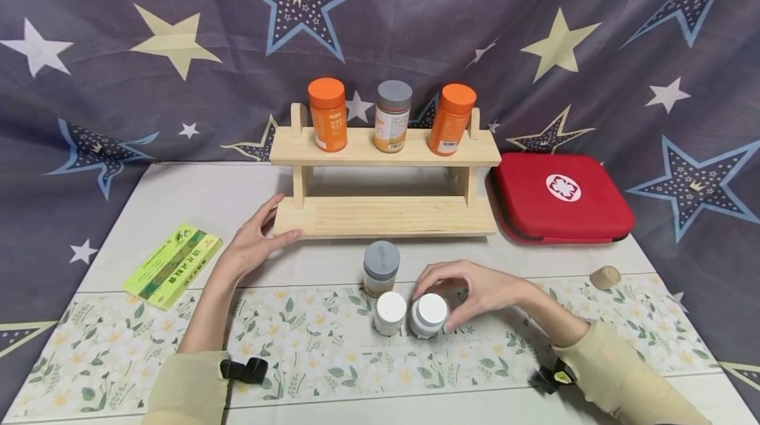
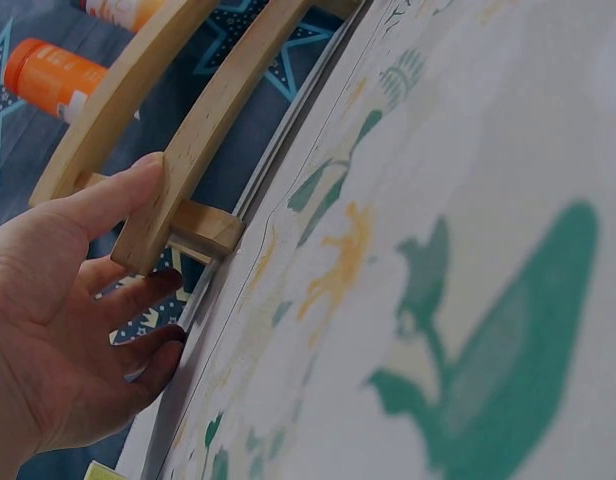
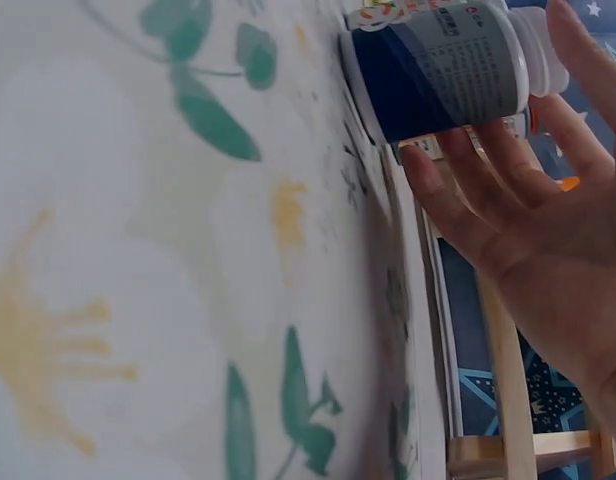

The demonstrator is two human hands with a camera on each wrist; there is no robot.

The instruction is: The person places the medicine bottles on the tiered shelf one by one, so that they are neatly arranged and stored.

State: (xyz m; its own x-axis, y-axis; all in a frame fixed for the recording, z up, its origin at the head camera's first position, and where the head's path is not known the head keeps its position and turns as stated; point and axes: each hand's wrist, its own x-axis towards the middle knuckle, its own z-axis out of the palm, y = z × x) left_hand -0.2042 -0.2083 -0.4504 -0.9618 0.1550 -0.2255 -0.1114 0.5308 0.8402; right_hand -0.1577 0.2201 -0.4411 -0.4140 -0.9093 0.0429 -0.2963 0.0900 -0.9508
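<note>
My left hand [image 1: 256, 241] grips the left end of a two-tier wooden rack [image 1: 386, 216]. In the left wrist view its thumb [image 2: 138, 190] presses the lower board while the other fingers curl behind the end. A white-capped pill bottle [image 1: 430, 316] with a blue and grey label stands on the table between the thumb and fingers of my right hand [image 1: 475, 288]. In the right wrist view those fingers [image 3: 468, 175] reach along the bottle's far side, partly hidden. Left of it stand a white-capped bottle [image 1: 390, 313] and a grey-lidded jar [image 1: 380, 270].
On the top shelf are two orange jars [image 1: 330, 123] [image 1: 451, 127] and a grey-lidded jar [image 1: 392, 123]. A red first-aid case [image 1: 570, 204] lies right of the rack, with a small tan cork-like piece [image 1: 605, 277] nearer. At left lies a green medicine box [image 1: 172, 265].
</note>
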